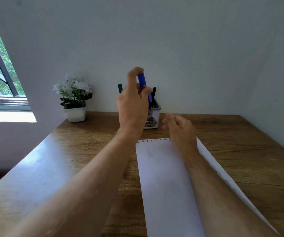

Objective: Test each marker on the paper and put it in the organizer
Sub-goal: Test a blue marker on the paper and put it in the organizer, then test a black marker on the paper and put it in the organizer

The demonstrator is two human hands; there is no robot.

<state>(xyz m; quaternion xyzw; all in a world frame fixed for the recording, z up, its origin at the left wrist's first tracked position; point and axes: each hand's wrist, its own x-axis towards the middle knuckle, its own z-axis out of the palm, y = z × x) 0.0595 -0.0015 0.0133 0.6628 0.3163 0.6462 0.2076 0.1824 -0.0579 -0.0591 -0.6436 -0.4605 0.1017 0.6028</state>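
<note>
While the left hand [132, 103] pinches the blue marker [143, 83] above the crowded organizer [154, 115], its tip may snag on standing markers. Right hand [180, 129] hovers loosely curled, holding nothing, over the paper [165, 177].

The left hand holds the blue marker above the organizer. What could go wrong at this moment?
1. The left hand covers most of the organizer, so the blue marker may miss the opening or catch the markers already standing inside.
2. The organizer looks light and stands near the wall; a knock from the hand might tip it.
3. The right hand hovers above the paper without pressing it, so the sheet may slide.
</note>
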